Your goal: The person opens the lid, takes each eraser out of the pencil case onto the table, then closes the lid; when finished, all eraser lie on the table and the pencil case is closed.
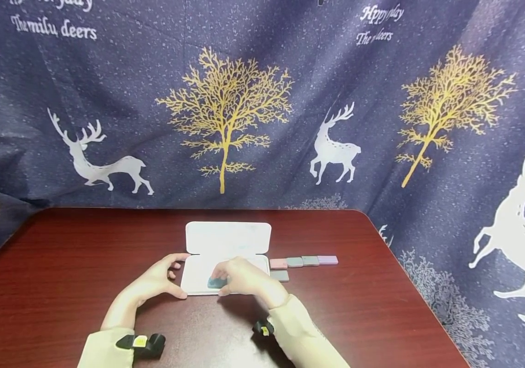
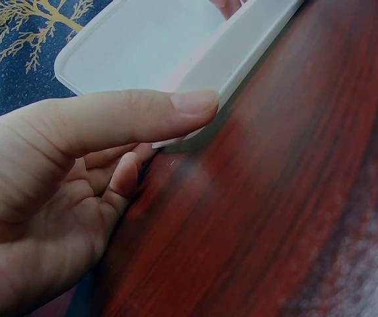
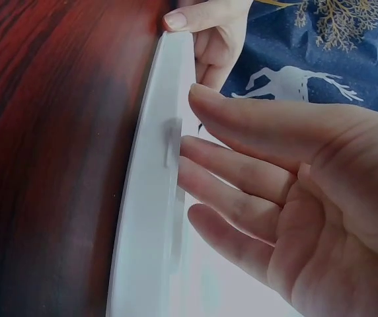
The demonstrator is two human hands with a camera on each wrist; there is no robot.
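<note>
White case [image 1: 207, 260], wide open, round-cornered

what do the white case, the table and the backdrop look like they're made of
White case: probably hard plastic, smooth and satin, judging by its even colour and rounded corners; painted metal can't be ruled out.
Table: wood or wood-look laminate, reddish-brown with streaky grain and a soft sheen.
Backdrop: printed fabric, fairly matte, since it hangs in folds and wrinkles.
</note>
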